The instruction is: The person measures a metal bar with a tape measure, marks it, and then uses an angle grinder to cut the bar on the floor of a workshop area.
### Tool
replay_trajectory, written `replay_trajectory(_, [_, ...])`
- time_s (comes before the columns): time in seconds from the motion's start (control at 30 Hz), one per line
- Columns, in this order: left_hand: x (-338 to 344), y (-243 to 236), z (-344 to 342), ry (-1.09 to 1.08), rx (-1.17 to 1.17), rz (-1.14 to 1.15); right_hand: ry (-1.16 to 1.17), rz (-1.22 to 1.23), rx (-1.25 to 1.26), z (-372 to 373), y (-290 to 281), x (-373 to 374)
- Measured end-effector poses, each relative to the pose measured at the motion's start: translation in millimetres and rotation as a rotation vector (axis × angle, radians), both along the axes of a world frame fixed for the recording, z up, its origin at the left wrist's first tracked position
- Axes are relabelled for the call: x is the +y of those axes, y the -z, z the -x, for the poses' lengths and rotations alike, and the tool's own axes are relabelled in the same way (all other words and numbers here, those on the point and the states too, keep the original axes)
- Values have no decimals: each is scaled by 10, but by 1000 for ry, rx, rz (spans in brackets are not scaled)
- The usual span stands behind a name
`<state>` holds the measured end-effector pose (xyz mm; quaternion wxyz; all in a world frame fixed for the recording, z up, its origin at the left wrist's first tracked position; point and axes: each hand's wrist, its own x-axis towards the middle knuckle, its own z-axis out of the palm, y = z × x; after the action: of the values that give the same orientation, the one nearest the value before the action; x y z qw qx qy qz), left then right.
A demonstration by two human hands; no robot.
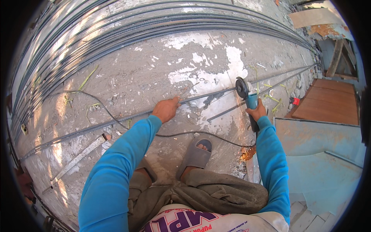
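Well, a dusty floor (pixel 147 65) with pale patches fills most of my feed, and a thick bundle of metal rods (pixel 216 24) curves across its far side. Nearer to me, a long bar (pixel 208 94) runs from lower left to upper right, with a second bar (pixel 228 112) lying just beside its right part. Off to my right are a pale blue sheet (pixel 319 174) and, beyond it, a brown board (pixel 326 100). A dark cord (pixel 185 133) winds over the floor in front of a grey sandal (pixel 193 158). The blue-green grinder (pixel 252 101) is right of centre, its body in my right hand (pixel 257 112), the fingers wrapped around it. My left hand (pixel 166 111) is on the long bar, well left of the grinder, fingers curled around the metal, though I can't see every fingertip. The round disc (pixel 242 88) overlaps the long bar in my view, and below the grinder orange sparks (pixel 247 154) glow near the floor.
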<state>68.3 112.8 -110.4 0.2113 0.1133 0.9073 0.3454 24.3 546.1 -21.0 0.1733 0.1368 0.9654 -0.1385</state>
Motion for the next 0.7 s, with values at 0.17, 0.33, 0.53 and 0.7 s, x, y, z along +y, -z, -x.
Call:
replay_trajectory(0.17, [21, -20, 14, 16, -20, 11, -1, 5, 13, -53, -1, 41])
replay_trajectory(0.33, [8, 24, 4, 6, -1, 13, -13, -18, 8, -10, 19, 26])
replay_trajectory(0.53, [20, -86, 49, 46, -78, 73, -21, -67, 6, 34, 40, 24])
replay_trajectory(0.7, [13, -84, 43, 41, -67, 69, -9, -32, -25, 21, 11, 28])
